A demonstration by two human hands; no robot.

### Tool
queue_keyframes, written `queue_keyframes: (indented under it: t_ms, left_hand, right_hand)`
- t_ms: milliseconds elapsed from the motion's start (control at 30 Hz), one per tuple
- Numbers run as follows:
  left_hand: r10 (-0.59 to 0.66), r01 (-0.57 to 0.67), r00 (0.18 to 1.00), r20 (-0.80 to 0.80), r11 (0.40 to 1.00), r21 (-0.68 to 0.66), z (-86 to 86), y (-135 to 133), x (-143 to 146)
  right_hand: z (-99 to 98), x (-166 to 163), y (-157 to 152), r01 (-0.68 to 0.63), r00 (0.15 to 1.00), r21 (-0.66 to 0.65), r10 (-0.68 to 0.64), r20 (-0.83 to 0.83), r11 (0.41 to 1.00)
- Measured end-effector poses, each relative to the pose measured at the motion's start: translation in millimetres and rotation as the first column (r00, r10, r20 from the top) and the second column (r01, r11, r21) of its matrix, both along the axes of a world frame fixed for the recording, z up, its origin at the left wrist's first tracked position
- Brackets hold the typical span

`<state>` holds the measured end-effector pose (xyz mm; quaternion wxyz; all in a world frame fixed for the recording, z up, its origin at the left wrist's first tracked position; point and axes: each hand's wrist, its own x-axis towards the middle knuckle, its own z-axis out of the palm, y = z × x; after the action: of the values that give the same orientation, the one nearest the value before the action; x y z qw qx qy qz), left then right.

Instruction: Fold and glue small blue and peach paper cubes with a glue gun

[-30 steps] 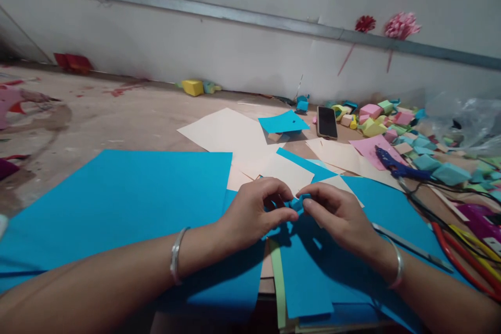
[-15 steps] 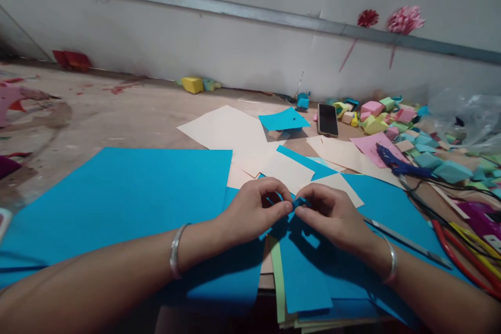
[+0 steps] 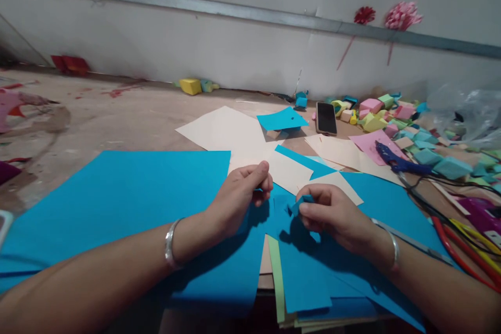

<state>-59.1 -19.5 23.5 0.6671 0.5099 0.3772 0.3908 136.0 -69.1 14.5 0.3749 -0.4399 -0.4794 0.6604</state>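
Note:
My right hand (image 3: 332,211) pinches a small folded blue paper piece (image 3: 302,202) between thumb and fingertips, just above the blue sheets. My left hand (image 3: 246,193) is apart from it, raised a little to the left, fingers curled in and thumb laid along the index finger; nothing shows in it. Beneath my left forearm lies a large blue paper sheet (image 3: 156,182). Under my right hand is a blue strip (image 3: 303,282) on stacked blue and pale green paper. A cream paper piece (image 3: 289,169) sits just beyond both hands.
A blue glue gun (image 3: 399,159) with black cable and red-handled pliers (image 3: 450,245) lie at the right. Behind them are a heap of small folded paper boxes (image 3: 422,141) and a phone (image 3: 326,118). A metal ruler (image 3: 415,242) runs beneath my right wrist.
My left hand has come off the blue paper piece and moved left and up, its fingers curling. My right hand keeps hold of the piece, nearly in place.

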Motion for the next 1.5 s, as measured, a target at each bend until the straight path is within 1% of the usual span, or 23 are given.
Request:
queue_keyframes:
  t_ms: [33, 100, 167, 200, 267, 333, 400, 467, 500, 567, 700, 833, 900, 1033, 1100, 1167, 1233, 1367, 1500]
  left_hand:
    - [-0.018, 0.018, 1.0, -0.007, 1.0, 0.015, -0.4, -0.3, 0.4]
    - [-0.11, 0.112, 0.993, -0.038, 0.993, 0.038, -1.2, -3.0, 1.4]
    - [-0.198, 0.202, 0.978, -0.071, 0.978, 0.052, -2.6, -6.4, 2.2]
    - [-0.222, 0.227, 0.971, -0.088, 0.972, 0.059, -3.6, -7.6, 2.4]
    - [-0.229, 0.239, 0.966, -0.117, 0.968, 0.08, -6.4, -8.3, 2.6]
    - [-0.209, 0.222, 0.969, -0.132, 0.971, 0.093, -9.5, -7.0, 2.3]
    - [-0.211, 0.224, 0.968, -0.134, 0.97, 0.091, -11.5, -5.8, 2.0]
    - [-0.235, 0.246, 0.963, -0.135, 0.967, 0.071, -11.3, -6.1, 1.8]
    - [-0.246, 0.256, 0.959, -0.138, 0.965, 0.058, -10.4, -6.8, 1.7]
    - [-0.247, 0.255, 0.958, -0.144, 0.966, 0.037, -7.4, -8.7, 1.8]
    - [-0.197, 0.207, 0.967, -0.159, 0.977, 0.045, -1.2, -10.9, 2.4]
    - [-0.181, 0.193, 0.964, -0.193, 0.98, 0.046, 0.4, -9.5, 2.7]
    - [-0.183, 0.197, 0.962, -0.201, 0.979, 0.053, -0.7, -7.9, 2.7]
    - [-0.183, 0.193, 0.966, -0.182, 0.98, 0.041, -4.4, -4.9, 2.3]
    - [-0.208, 0.215, 0.962, -0.178, 0.976, 0.021, -5.6, -4.4, 2.0]
    - [-0.24, 0.246, 0.955, -0.176, 0.969, 0.011, -5.7, -4.9, 1.8]
    - [-0.255, 0.26, 0.952, -0.171, 0.965, 0.008, -5.3, -5.9, 2.1]
    - [-0.232, 0.241, 0.957, -0.176, 0.97, 0.031, -6.7, -6.5, 3.6]
    - [-0.202, 0.217, 0.952, -0.232, 0.975, 0.044, -11.5, -3.6, 4.5]
  right_hand:
    - [-0.6, 0.2, 0.5, -0.003, 0.999, -0.026, 0.002, -0.037, 1.0]
    - [-1.2, 0.2, 0.8, -0.007, 0.997, -0.054, 0.003, -0.08, 0.999]
    - [-1.1, -0.5, 0.1, -0.006, 0.997, -0.056, 0.002, -0.071, 0.998]
    - [-0.9, -0.9, -0.4, -0.001, 0.999, -0.045, -0.001, -0.046, 0.999]
    - [-0.2, -1.7, -1.6, 0.026, 0.999, 0.011, -0.027, 0.043, 1.0]
    - [0.4, -2.2, -2.2, 0.084, 0.984, 0.118, -0.101, 0.146, 0.989]
    - [0.9, -2.3, -1.7, 0.142, 0.958, 0.221, -0.19, 0.213, 0.965]
    - [1.0, -2.1, -0.4, 0.172, 0.939, 0.269, -0.241, 0.247, 0.948]
    - [1.0, -2.0, 0.3, 0.169, 0.934, 0.276, -0.243, 0.262, 0.946]
    - [0.8, -2.0, 1.2, 0.152, 0.927, 0.28, -0.235, 0.291, 0.948]
    - [0.4, -3.4, 0.5, 0.118, 0.919, 0.272, -0.209, 0.333, 0.955]
    - [1.1, -4.3, -1.0, 0.088, 0.913, 0.291, -0.194, 0.359, 0.953]
    - [1.2, -3.4, -1.2, 0.073, 0.933, 0.27, -0.162, 0.322, 0.96]
    - [-1.1, -1.0, -0.3, 0.034, 0.987, 0.123, -0.053, 0.153, 0.992]
    - [-2.2, -1.4, 0.7, 0.027, 0.992, 0.069, -0.035, 0.117, 0.997]
    - [-1.7, -3.1, 1.6, 0.031, 0.99, 0.055, -0.038, 0.138, 0.998]
    - [0.7, -5.4, 2.2, 0.044, 0.981, 0.069, -0.056, 0.184, 0.997]
    - [6.3, -7.8, 1.8, 0.062, 0.964, 0.104, -0.086, 0.251, 0.993]
    - [6.2, -6.7, 0.1, 0.061, 0.943, 0.137, -0.102, 0.317, 0.989]
